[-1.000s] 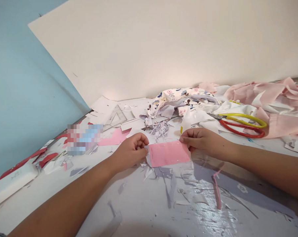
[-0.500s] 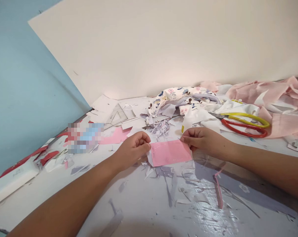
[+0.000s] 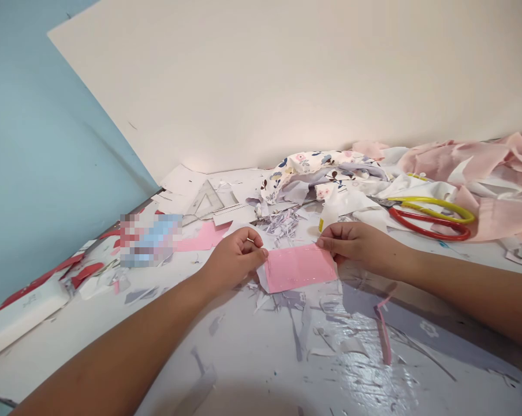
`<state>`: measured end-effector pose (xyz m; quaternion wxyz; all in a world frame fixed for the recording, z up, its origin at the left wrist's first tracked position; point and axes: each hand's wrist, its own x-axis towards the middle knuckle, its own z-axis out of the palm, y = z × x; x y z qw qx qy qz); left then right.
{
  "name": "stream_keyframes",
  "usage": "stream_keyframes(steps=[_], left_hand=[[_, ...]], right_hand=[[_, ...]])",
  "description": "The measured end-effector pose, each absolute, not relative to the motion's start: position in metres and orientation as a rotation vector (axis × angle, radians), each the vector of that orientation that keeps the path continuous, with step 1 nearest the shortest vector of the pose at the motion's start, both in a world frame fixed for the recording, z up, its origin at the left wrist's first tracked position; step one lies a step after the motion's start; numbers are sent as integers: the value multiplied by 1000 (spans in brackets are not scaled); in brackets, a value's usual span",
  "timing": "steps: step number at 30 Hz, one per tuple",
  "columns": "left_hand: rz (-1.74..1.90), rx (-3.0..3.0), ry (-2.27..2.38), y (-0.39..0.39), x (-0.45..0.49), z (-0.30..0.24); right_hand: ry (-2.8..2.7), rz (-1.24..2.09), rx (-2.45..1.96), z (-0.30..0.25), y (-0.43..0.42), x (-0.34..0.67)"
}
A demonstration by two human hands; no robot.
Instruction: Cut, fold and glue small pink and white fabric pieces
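Between my hands is a small pink rectangular piece (image 3: 301, 267), paper or thin card, with whitish specks along its edges. A white layer shows at its left side. My left hand (image 3: 238, 254) pinches its upper left corner between thumb and forefinger. At the upper right corner, my right hand (image 3: 350, 245) grips the edge with thumb and fingers. Just behind the right hand stands a small white bottle (image 3: 329, 216) with a yellow mark, partly covered by that hand. Thin paper shreds (image 3: 282, 223) lie beyond the pink piece.
Scissors (image 3: 434, 216) with one yellow and one red handle lie at the right, beside pink fabric (image 3: 503, 214). Floral cloth (image 3: 304, 164) is heaped at the back, near a clear set square (image 3: 207, 199). A white box (image 3: 27, 312) sits at the left. Scraps litter the white tabletop (image 3: 226, 358).
Almost nothing differs. My left thumb has shifted slightly to the right onto the pink piece's corner, and the view has moved a little.
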<state>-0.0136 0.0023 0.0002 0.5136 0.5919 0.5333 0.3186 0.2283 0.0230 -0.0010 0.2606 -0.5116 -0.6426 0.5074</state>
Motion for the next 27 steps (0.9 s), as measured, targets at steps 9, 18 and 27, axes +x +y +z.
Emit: stream_keyframes(steps=[9, 18, 27], left_hand=[[762, 1460, 1324, 0, -13, 1], [765, 1503, 1357, -2, -11, 4], [827, 1488, 1342, 1, -14, 2]], right_hand=[[-1744, 1377, -1390, -2, 24, 228], [-1603, 1497, -1295, -1, 21, 227], [-1332, 1846, -1124, 1, 25, 230]])
